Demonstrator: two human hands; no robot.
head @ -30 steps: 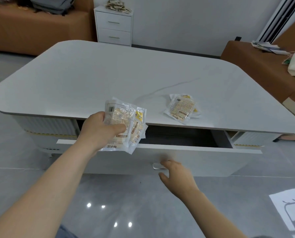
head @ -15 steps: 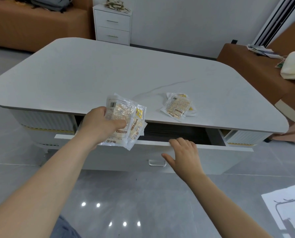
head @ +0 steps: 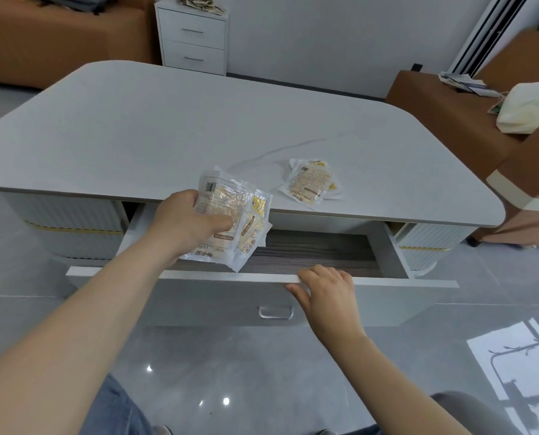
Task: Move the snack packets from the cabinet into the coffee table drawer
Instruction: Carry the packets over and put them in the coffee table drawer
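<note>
My left hand [head: 183, 222] grips a bundle of clear snack packets [head: 230, 215] with yellow print, held over the left part of the open coffee table drawer [head: 371, 296]. The drawer's dark wood-grain bottom [head: 312, 252] shows and looks bare. My right hand [head: 328, 293] holds the top edge of the drawer front, fingers curled over it, above the clear handle [head: 276, 312]. More snack packets [head: 312, 180] lie on the white coffee table top [head: 167, 127] near its front edge. The white cabinet [head: 193, 36] stands against the far wall with more packets [head: 199, 1] piled on top.
Brown sofas stand at the far left [head: 42, 42] and right [head: 469, 120]; the right one carries papers and a cream cushion [head: 532, 105]. The grey tiled floor [head: 246, 372] spreads in front of the drawer. My knees show at the bottom edge.
My right hand left the drawer handle and rose to hold the drawer front's top edge. The drawer now stands further out. My left hand with the packets moved over the drawer opening.
</note>
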